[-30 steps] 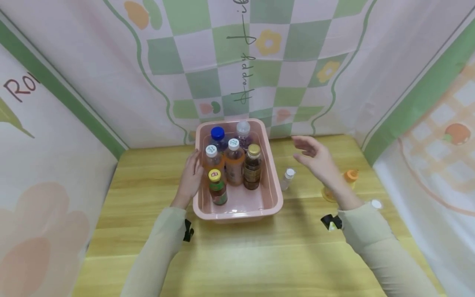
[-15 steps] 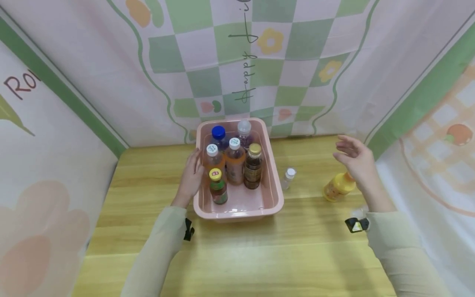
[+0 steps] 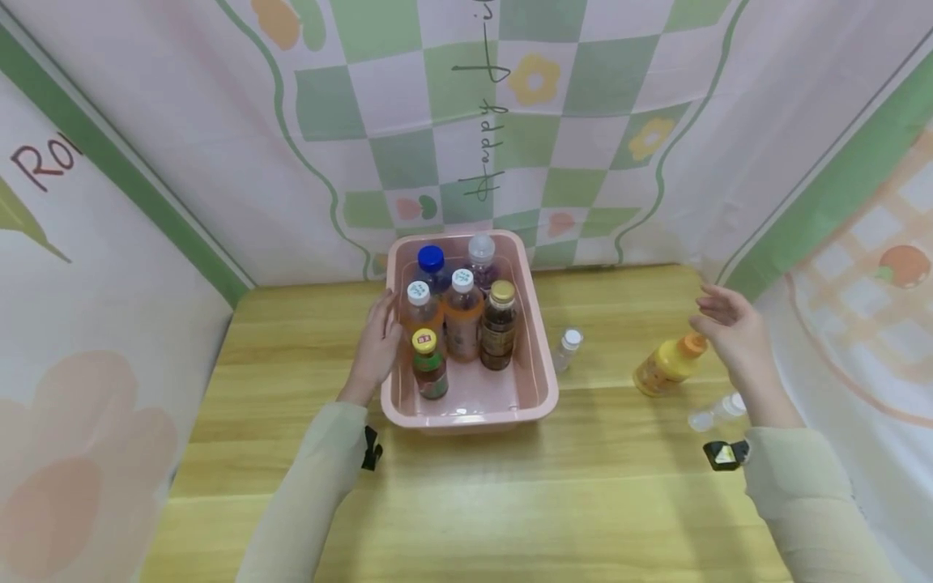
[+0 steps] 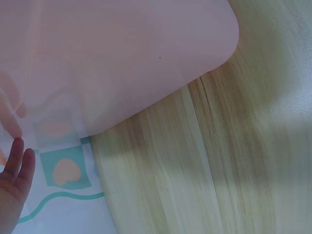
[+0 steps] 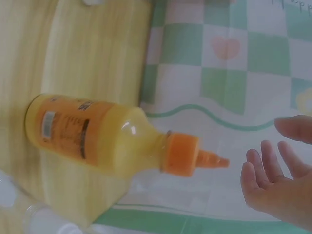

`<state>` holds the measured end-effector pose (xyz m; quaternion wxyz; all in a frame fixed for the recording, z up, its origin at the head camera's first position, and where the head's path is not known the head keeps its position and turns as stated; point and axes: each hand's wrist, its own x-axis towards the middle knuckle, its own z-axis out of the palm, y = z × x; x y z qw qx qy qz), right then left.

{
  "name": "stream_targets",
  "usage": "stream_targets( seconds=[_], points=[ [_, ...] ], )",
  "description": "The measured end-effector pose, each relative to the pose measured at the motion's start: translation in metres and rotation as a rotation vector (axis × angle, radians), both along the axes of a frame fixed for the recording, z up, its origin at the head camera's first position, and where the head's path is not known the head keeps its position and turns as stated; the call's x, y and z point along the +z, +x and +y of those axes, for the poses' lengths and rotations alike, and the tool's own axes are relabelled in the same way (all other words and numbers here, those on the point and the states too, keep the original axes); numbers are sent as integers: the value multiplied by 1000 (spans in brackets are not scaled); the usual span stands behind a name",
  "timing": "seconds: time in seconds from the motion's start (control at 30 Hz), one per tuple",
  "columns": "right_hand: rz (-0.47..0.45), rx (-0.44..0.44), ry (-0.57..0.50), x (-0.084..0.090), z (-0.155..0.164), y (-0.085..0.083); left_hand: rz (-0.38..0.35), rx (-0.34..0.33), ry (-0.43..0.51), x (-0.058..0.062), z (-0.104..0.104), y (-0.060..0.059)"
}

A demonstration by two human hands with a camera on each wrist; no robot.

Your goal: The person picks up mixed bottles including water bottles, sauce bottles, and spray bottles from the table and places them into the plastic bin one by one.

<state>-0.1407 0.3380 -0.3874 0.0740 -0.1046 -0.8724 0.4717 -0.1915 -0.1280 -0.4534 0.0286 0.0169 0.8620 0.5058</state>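
My left hand [image 3: 375,344] rests at the left side of a pink plastic basin [image 3: 470,422], fingers extended along the rim. Inside the basin stand several bottles, among them a dark bottle with a gold cap [image 3: 499,332] and a small one with a yellow cap [image 3: 430,368]. To the right, my right hand [image 3: 739,340] hovers beside the orange nozzle of a yellow squeeze bottle [image 3: 662,369], fingers loosely bent and holding nothing. The right wrist view shows a gap between that nozzle [image 5: 212,159] and the fingers [image 5: 270,163].
A small clear bottle with a white cap [image 3: 568,348] stands just right of the basin. Another clear bottle with a white cap [image 3: 717,411] is near my right wrist. A patterned cloth [image 3: 539,129] hangs behind the wooden table [image 3: 568,502].
My right hand has moved rightward, from above the small clear bottle past the yellow squeeze bottle, uncovering it. My left hand has stayed at the basin's rim.
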Motion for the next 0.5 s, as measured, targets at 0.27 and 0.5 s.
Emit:
stream_targets(
  seconds=[0.27, 0.5],
  points=[
    [-99, -1, 56, -8, 7, 0, -2, 0, 1, 0, 0, -1],
    [-250, 64, 11, -15, 12, 0, -4, 8, 11, 0, 0, -1]
  ],
)
